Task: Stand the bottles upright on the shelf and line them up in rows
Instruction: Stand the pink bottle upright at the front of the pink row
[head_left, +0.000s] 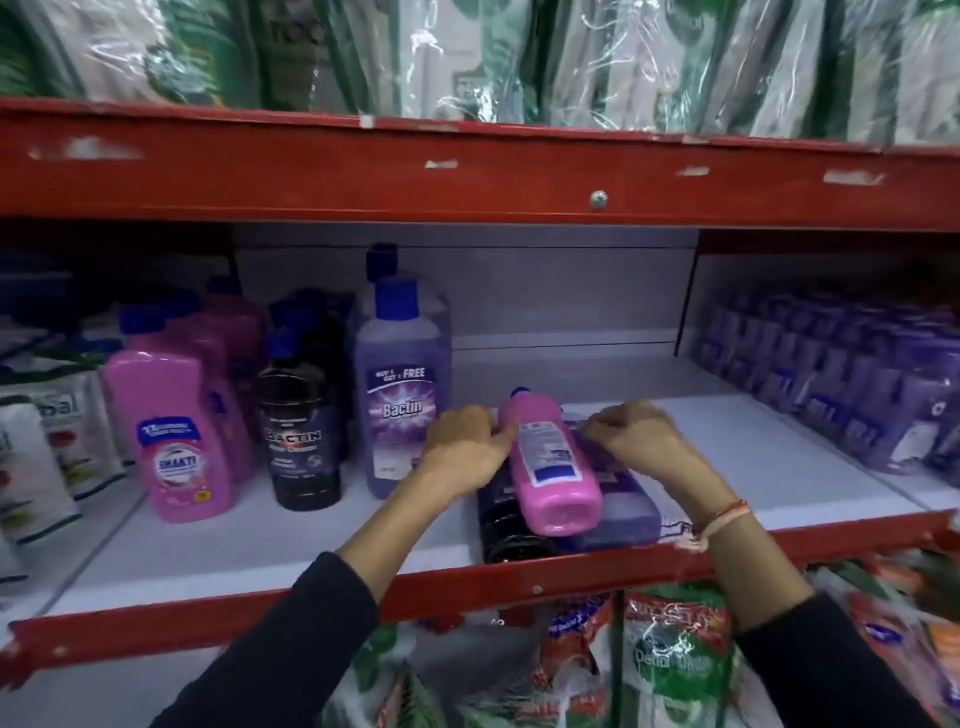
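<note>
A pink bottle (550, 473) lies on its side on top of a lying black bottle (511, 530) and a lying purple bottle (623, 509), at the front of the white shelf (311, 525). My left hand (467, 447) grips the pink bottle near its neck from the left. On the right, my right hand (636, 434) rests curled on the purple bottle's upper end. Upright rows stand to the left: pink bottles (176, 431), black bottles (301, 431) and purple bottles (400, 395), all with blue caps.
A red rail (467, 577) edges the shelf front, and a red beam (467, 171) runs overhead. Packs of small purple bottles (841, 384) fill the right side. White pouches (36, 452) stand at far left. Packets (670, 660) hang below.
</note>
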